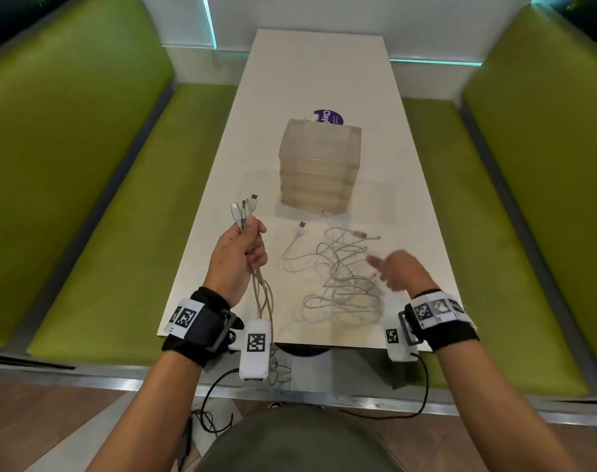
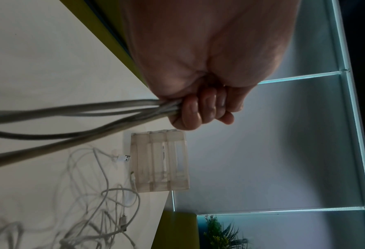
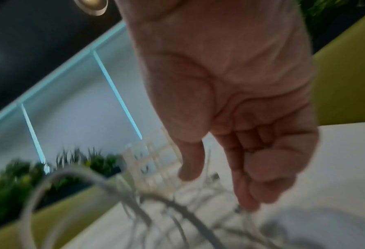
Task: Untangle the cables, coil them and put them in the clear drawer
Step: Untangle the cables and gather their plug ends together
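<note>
Green booth seats flank a white surface where tangled cables lie before the clear drawer, left hand gripping a cable bundle, right hand loosely spread above the tangle.

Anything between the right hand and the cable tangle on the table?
Nothing visible. The right hand hovers open at the right edge of the cable tangle, with no other object between them. The left hand grips a separate bundle of cables, off to the side.
</note>
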A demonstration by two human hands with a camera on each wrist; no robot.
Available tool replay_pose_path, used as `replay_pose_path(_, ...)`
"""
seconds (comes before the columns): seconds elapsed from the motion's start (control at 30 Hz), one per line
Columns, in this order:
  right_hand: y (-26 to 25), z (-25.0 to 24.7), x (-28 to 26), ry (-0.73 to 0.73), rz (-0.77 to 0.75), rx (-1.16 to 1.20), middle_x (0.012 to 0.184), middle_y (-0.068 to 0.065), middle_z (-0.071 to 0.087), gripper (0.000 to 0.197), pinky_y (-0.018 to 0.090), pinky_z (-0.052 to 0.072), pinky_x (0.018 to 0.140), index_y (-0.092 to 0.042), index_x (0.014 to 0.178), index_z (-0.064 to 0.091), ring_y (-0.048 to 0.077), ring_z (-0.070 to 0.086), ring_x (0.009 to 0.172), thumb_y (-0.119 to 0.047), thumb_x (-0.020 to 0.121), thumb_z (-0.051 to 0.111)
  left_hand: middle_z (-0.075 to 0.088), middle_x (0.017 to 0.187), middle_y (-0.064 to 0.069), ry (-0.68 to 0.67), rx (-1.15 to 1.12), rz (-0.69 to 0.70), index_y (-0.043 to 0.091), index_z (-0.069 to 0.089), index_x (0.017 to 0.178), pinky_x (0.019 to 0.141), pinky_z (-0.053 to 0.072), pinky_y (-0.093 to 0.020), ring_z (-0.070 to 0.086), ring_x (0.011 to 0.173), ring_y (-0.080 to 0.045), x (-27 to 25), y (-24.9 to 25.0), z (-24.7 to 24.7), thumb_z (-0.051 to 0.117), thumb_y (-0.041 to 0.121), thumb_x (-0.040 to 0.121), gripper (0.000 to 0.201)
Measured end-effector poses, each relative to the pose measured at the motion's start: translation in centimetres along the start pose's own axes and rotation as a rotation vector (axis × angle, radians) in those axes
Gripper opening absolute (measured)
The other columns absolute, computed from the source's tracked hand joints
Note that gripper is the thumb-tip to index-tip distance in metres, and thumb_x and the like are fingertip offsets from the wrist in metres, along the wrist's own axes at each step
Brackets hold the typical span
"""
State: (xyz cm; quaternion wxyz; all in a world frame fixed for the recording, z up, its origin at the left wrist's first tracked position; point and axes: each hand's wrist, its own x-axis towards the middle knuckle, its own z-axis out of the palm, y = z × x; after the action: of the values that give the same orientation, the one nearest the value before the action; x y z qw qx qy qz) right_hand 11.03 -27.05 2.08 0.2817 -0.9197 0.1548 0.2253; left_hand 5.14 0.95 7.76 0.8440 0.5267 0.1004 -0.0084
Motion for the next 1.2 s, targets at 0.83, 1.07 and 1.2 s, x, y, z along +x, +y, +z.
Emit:
replay_pose_path(0.83, -10.1, 2.4, -7.6, 0.081, -0.764, 0.765, 0.086, -0.005, 0.071, 0.014, 0.023, 0.051, 0.075, -0.022, 0.096, 0.068, 0.009, 0.065, 0.08, -0.011, 0.087, 0.067, 0.069, 0.102, -0.016, 0.029, -0.003, 0.053, 0.001, 0.062, 0.098, 0.09, 0.055, -0.035, 0.067, 0.101, -0.025, 0.3, -2.0, 3.2, 0.039, 0.011, 0.1, 0.025)
replay_pose_path(1.07, -10.7, 4.1, -7.4, -0.012, -0.704, 0.825, 0.093, -0.002, 0.074, 0.01, 0.034, 0.056, 0.083, -0.008, 0.084, 0.062, 0.015, 0.07, 0.089, -0.002, 0.081, 0.07, 0.071, 0.099, -0.012, -0.027, -0.009, 0.023, 0.002, 0.064, 0.105, 0.088, 0.054, -0.028, 0.068, 0.097, -0.022, -0.1, -2.5, 3.4, 0.04, 0.011, 0.099, 0.026)
replay_pose_path(1.2, -10.4, 3.5, -7.2, -0.117, -0.692, 0.676, 0.088, -0.004, 0.073, 0.021, 0.021, 0.053, 0.075, -0.009, 0.088, 0.055, 0.007, 0.069, 0.081, -0.01, 0.079, 0.074, 0.073, 0.098, -0.007, 0.001, -0.015, 0.044, 0.006, 0.062, 0.092, 0.082, 0.055, -0.03, 0.069, 0.093, -0.02, -0.1, -2.4, 3.0, 0.04, 0.012, 0.1, 0.025)
